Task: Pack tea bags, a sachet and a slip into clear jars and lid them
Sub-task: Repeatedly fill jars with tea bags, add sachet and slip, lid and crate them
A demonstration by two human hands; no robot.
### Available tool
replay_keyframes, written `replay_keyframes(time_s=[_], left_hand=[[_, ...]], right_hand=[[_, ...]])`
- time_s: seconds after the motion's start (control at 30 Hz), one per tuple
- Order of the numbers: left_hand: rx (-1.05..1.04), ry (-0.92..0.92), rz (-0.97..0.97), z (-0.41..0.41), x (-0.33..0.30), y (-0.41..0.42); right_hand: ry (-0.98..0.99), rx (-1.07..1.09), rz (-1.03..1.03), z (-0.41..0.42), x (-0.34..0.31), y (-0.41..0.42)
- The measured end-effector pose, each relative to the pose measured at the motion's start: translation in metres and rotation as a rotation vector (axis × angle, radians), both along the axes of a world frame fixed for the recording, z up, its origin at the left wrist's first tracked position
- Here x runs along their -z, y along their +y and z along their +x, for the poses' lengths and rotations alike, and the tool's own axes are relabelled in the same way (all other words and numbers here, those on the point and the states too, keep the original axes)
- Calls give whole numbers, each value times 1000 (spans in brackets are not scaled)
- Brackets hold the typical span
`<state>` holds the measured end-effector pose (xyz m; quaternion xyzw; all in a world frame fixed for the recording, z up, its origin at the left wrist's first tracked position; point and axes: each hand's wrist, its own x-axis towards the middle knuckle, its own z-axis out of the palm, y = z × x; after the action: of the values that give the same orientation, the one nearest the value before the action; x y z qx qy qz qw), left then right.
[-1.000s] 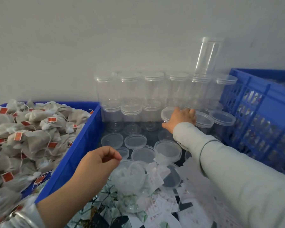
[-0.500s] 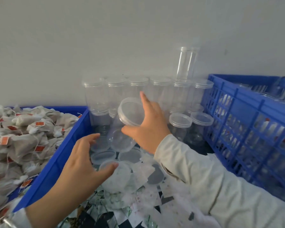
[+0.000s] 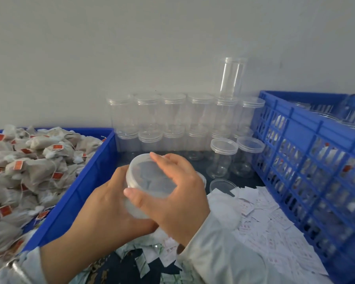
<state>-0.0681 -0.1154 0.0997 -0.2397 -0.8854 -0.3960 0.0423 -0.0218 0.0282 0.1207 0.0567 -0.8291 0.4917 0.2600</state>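
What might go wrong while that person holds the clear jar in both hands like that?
The jar is smooth plastic, gripped by the left hand underneath and the right hand over its lid; it may slip. An elbow swing could topple the stacked empty jars behind, or scatter the paper slips.

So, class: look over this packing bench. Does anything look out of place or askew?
One tall clear tube stands alone on top of the stacked empty jars at the back, leaning slightly right, the only thing above that row. Paper slips lie scattered loose on the bench. Otherwise nothing stands out.
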Motion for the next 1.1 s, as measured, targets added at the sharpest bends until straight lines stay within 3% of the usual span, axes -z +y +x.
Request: replay_keyframes(time_s=[0.07,0.23,0.33,0.4,0.53,0.63,0.73,0.83,1.03,1.1], left_hand=[[79,-71,42,4,0,0],[305,-279,214,12,-4,3],[358,-307,243,14,-6,5],[318,-328,308,11,-7,4],[192,-324,301,0,-8,-2],[109,-350,236,-6,-3,2],[103,-325,90,-7,0,6],[148,-320,-11,-5,1,5],[341,-454,89,-4,-2,6],[377,-505,83,-4,-3,3]], right_hand=[[-19,-96,15,-1,-5,9],[-123,-602,-114,-15,-9,44],[-222,-790,-107,-28,-3,63],[-233,-759,-168,-38,6,73],[-204,-413,-366,-55,16,92],[-246,-503,-392,-54,12,89],[-281,-514,-97,-44,13,66],[-284,-481,56,-38,14,50],[-245,-719,-125,-37,5,63],[-179,-802,-335,-41,2,73]])
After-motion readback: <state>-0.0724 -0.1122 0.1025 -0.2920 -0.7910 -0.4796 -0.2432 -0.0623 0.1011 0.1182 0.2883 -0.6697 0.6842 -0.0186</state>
